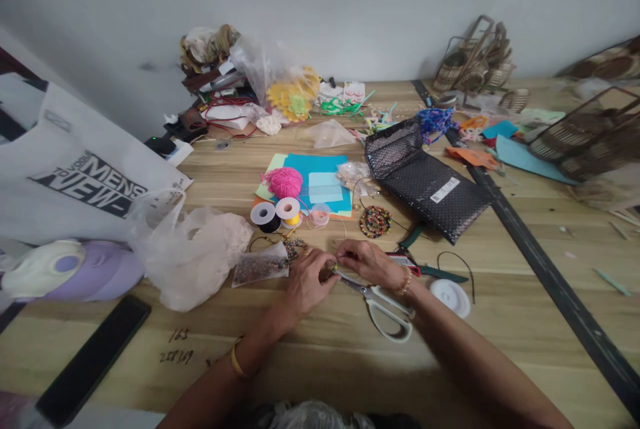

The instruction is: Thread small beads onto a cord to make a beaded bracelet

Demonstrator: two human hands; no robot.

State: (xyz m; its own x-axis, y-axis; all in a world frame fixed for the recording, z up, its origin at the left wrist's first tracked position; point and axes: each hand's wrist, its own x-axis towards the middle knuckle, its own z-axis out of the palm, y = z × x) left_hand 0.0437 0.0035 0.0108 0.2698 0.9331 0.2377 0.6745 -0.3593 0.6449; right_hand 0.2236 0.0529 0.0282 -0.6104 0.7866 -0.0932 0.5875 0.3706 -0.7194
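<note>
Side by side at the middle of the table, my left hand (311, 280) and my right hand (369, 263) are both closed in a pinch, fingertips almost meeting. What they hold is too small to make out; a tiny yellowish speck shows by the left fingertips. Scissors (387, 312) with white handles lie just below, their blades reaching under my fingers. Beyond my left hand are a clear bag of small beads (263, 264) and some loose dark beads (295, 249). A coil of colourful strung beads (375, 221) rests past my right hand. A thin thread curves from a small clear spool (320, 215).
Black and yellow thread spools (265, 217), pink yarn (285, 182) and blue paper (320, 165) lie ahead. A black bubble mailer (435, 182) is to the right, with green-handled pliers or cutters (410, 259) and a white spool (450, 298). Plastic bags (195, 249) and a phone (95, 359) sit left.
</note>
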